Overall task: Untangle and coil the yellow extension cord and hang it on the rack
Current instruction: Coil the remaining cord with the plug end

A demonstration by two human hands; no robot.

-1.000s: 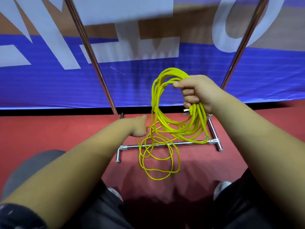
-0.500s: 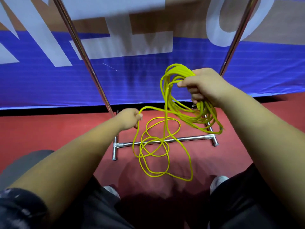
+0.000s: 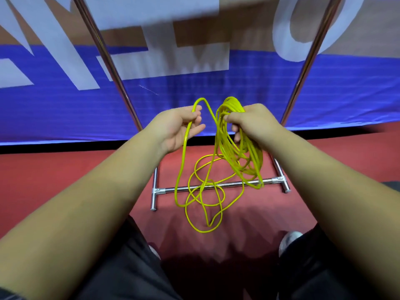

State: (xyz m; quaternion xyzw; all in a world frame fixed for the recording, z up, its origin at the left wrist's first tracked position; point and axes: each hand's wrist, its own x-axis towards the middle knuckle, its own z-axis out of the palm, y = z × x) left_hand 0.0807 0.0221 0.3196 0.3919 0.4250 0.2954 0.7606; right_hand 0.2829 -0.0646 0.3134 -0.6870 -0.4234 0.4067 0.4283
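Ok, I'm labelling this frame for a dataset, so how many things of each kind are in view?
yellow cord: 1
metal rack: 1
hands: 2 (left hand, right hand, both gripping the cord)
shoes: 2
banner: 1
Total: 7

Smooth, glossy yellow plastic sheathing the cord [image 3: 221, 131]; polished, shiny metal tubing on the rack [image 3: 166, 190]; matt red floor [image 3: 65, 174]; finely ribbed, faintly sheened blue banner [image 3: 216, 87].

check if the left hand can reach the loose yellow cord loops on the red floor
Probably yes: nothing stands between the left hand and the loose yellow cord loops below it, though it holds a strand.
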